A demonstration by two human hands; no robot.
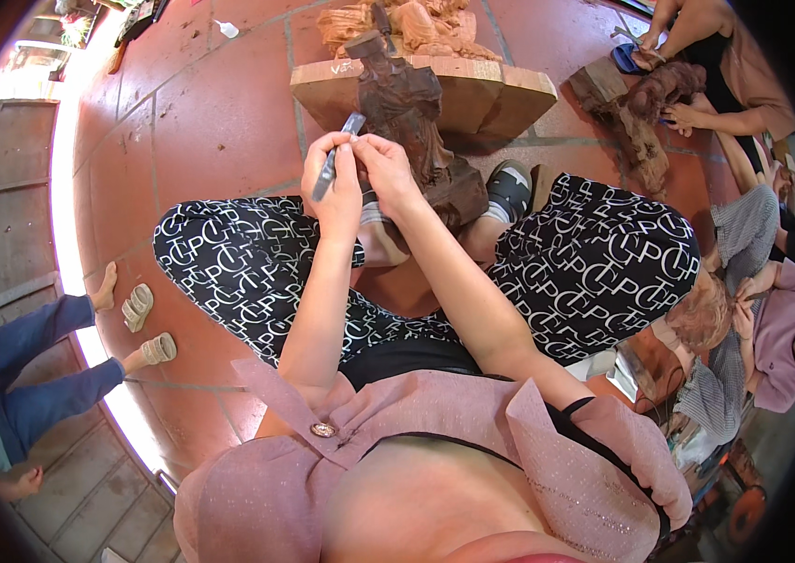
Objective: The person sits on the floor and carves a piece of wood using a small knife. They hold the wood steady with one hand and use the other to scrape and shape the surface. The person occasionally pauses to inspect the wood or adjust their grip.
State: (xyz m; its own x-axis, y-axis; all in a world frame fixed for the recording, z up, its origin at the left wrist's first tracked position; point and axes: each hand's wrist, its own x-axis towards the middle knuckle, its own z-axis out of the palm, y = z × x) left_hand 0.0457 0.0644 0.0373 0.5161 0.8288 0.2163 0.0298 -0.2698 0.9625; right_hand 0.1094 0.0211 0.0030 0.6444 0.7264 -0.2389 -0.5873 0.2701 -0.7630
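My left hand [333,178] is closed around a flat grey strip-like tool [327,174], whose upper end sticks out past the fingers and whose lower end shows below them. Right beside it, my right hand [386,169] is closed in a pinch, its fingertips meeting the left thumb. Whatever those fingertips hold is hidden. Just beyond both hands a dark brown carved wooden figure [402,98] stands between my feet, leaning slightly. Its rough base [458,192] rests near my sandalled foot [508,192].
A thick wooden slab [473,94] bearing an orange wood carving [435,28] stands behind the figure. At right, another person's hands [684,119] work on a brown carving [660,94]; a further person sits below. Someone's legs [60,347] and sandals [137,308] are at left.
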